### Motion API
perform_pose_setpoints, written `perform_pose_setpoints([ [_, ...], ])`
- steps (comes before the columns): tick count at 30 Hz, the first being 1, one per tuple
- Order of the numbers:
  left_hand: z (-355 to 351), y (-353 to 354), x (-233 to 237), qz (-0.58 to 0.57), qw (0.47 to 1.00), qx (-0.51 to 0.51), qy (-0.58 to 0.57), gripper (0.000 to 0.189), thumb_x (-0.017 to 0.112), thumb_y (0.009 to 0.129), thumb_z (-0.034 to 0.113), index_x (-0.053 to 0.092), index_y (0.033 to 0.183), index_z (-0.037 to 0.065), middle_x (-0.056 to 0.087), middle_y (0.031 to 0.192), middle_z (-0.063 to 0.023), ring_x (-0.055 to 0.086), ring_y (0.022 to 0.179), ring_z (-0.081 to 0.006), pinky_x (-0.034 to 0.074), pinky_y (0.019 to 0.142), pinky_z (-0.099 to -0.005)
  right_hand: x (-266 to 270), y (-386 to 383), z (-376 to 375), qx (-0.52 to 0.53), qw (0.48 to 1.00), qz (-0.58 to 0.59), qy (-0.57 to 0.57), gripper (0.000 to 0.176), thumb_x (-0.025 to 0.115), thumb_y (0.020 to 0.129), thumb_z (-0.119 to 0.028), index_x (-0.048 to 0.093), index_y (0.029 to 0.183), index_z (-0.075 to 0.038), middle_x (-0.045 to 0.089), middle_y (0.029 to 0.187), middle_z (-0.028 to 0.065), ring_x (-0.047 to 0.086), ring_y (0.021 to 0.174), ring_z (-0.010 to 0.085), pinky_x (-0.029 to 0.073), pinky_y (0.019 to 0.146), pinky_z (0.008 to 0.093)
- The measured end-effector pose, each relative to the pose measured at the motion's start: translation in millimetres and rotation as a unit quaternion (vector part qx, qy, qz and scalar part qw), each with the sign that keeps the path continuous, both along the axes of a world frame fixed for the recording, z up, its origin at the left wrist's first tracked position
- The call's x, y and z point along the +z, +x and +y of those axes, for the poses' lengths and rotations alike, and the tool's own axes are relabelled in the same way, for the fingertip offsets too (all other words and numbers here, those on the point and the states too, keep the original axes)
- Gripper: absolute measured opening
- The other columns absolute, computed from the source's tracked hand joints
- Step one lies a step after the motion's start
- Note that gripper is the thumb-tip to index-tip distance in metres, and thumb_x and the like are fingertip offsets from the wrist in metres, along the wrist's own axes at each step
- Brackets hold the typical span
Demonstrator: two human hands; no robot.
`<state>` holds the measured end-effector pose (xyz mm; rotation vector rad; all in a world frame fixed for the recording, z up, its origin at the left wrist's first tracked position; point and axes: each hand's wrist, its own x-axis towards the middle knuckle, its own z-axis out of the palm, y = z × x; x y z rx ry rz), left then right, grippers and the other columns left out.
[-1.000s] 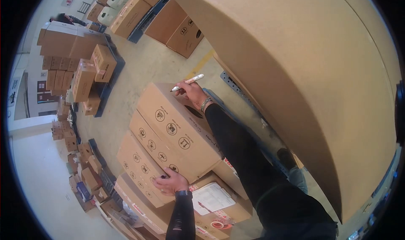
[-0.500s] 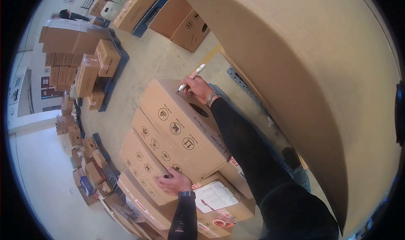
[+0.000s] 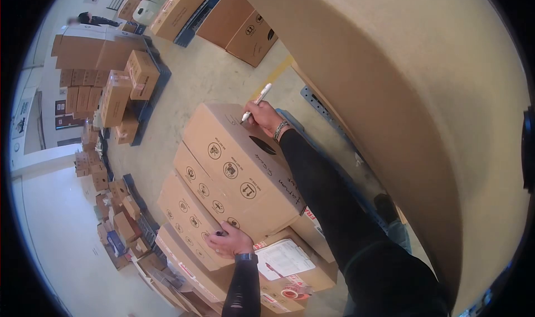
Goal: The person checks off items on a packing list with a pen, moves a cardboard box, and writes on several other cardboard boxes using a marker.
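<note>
A: What are the fingers of the right hand [image 3: 264,115] doing?

B: Closed in a writing grip round a marker [image 3: 259,98], a slim white cylinder. It slants, back end raised, dark tip down at the cardboard of the box [image 3: 207,130].

A: Where on it?

B: The narrow panel, near its far end. There's dark handwriting [image 3: 259,166] further along the same panel, and a smooth dark oval [image 3: 262,145] between.

A: And the left hand [image 3: 231,242]?

B: Fingers curled in, thumb and fingers pinching a small dark piece [image 3: 220,233]; too little shows to say what it is. The hand lies at the edge of the third box [image 3: 186,214], close to the second box [image 3: 195,164].

A: Count the round black symbols for me.

B: Three on the first, in a row; four on the second, the last close by the left hand.

A: Anything on the wrists?

B: A braided-looking bracelet [image 3: 281,130] on the right, one dark band [image 3: 246,257] on the left. The black left sleeve [image 3: 241,289] has small rips.

A: What lies nearby?

B: One flat white sheet [image 3: 287,255], one thin red pen [image 3: 273,271] on it, and one ring-shaped tape roll [image 3: 290,293], red and white. Far back, two pale plastic jugs [image 3: 146,11].
</note>
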<state>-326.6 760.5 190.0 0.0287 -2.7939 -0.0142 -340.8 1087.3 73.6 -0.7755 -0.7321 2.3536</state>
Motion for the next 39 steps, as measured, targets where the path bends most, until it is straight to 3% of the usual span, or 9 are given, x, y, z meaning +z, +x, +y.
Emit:
perform_pose_setpoints([
  [5,6,2,16,-0.085,0.996,0.025,0.001,0.053,0.054,0.09,0.051,0.051,0.116,0.005,0.046,0.137,-0.0149,0.048,0.122,-0.0358,0.033,0.103,-0.0505,-17,7,2,0.03,0.998,0.029,-0.046,0.016,0.056,0.091,-0.02,0.06,0.078,-0.011,0.057,0.066,-0.0008,0.051,0.056,0.0077,0.038,0.048,0.0251],
  [8,-7,-2,-3,-0.011,1.0,-0.007,-0.002,0.052,0.054,0.09,0.051,0.051,0.113,0.004,0.044,0.142,-0.0151,0.046,0.126,-0.0352,0.032,0.103,-0.0505,-38,23,4,-0.117,0.98,0.044,-0.152,0.012,0.059,0.091,-0.021,0.062,0.084,-0.011,0.058,0.071,-0.0014,0.053,0.059,0.0077,0.04,0.05,0.0248],
  [13,-15,-5,-10,0.013,1.0,-0.021,0.002,0.048,0.056,0.091,0.047,0.052,0.11,0.003,0.041,0.147,-0.0161,0.042,0.13,-0.034,0.031,0.103,-0.05,-100,62,-1,-0.062,0.993,-0.043,-0.096,0.016,0.058,0.094,-0.025,0.065,0.098,-0.011,0.062,0.081,-0.0008,0.057,0.073,0.0087,0.043,0.06,0.0263],
  [17,-11,-8,-6,-0.014,0.999,-0.022,0.027,0.044,0.059,0.091,0.043,0.052,0.109,0.003,0.04,0.147,-0.0169,0.043,0.128,-0.0337,0.031,0.103,-0.0491,-119,64,5,0.017,0.989,-0.078,-0.122,0.022,0.061,0.092,-0.037,0.065,0.097,-0.016,0.062,0.082,-0.0044,0.057,0.082,0.0071,0.041,0.072,0.0304],
  [22,-15,-9,-7,-0.037,0.995,-0.02,0.09,0.043,0.058,0.092,0.04,0.052,0.111,0.002,0.039,0.148,-0.019,0.042,0.128,-0.0344,0.03,0.104,-0.0478,-129,48,1,0.056,0.991,-0.085,-0.088,0.02,0.06,0.093,-0.035,0.065,0.097,-0.016,0.063,0.082,-0.004,0.057,0.08,0.0061,0.041,0.069,0.0283],
  [28,-12,-7,-6,0.002,0.999,-0.041,0.013,0.056,0.059,0.093,0.038,0.046,0.132,-0.001,0.038,0.149,-0.0194,0.04,0.13,-0.0348,0.028,0.106,-0.047,-145,40,-1,0.06,0.99,-0.094,-0.092,0.019,0.059,0.094,-0.028,0.066,0.095,-0.011,0.061,0.072,-0.002,0.057,0.069,0.0072,0.043,0.06,0.0264],
  [32,-17,-9,-10,-0.003,0.999,-0.047,0.021,0.058,0.059,0.093,0.036,0.045,0.134,-0.001,0.042,0.143,-0.0182,0.049,0.115,-0.031,0.034,0.1,-0.0446,-165,47,-4,0.064,0.993,-0.043,-0.087,0.019,0.059,0.093,-0.026,0.065,0.089,-0.008,0.058,0.067,-0.0014,0.056,0.063,0.0088,0.043,0.055,0.025],
  [37,-23,-12,-15,0.031,0.996,-0.082,0.022,0.066,0.06,0.093,0.036,0.039,0.141,-0.003,0.05,0.125,-0.0138,0.053,0.091,-0.025,0.04,0.09,-0.041,-144,41,-5,-0.012,0.989,-0.096,-0.115,0.019,0.056,0.094,-0.023,0.06,0.081,-0.009,0.058,0.067,-0.0013,0.053,0.056,0.0085,0.04,0.049,0.024],
  [39,-21,-11,-14,0.019,0.997,-0.073,0.032,0.068,0.06,0.093,0.035,0.037,0.143,-0.004,0.05,0.123,-0.0135,0.053,0.093,-0.0251,0.04,0.09,-0.0409,-145,36,-3,-0.026,0.988,-0.108,-0.112,0.02,0.056,0.094,-0.023,0.06,0.079,-0.01,0.057,0.066,-0.0016,0.052,0.056,0.0088,0.039,0.048,0.0242],
])
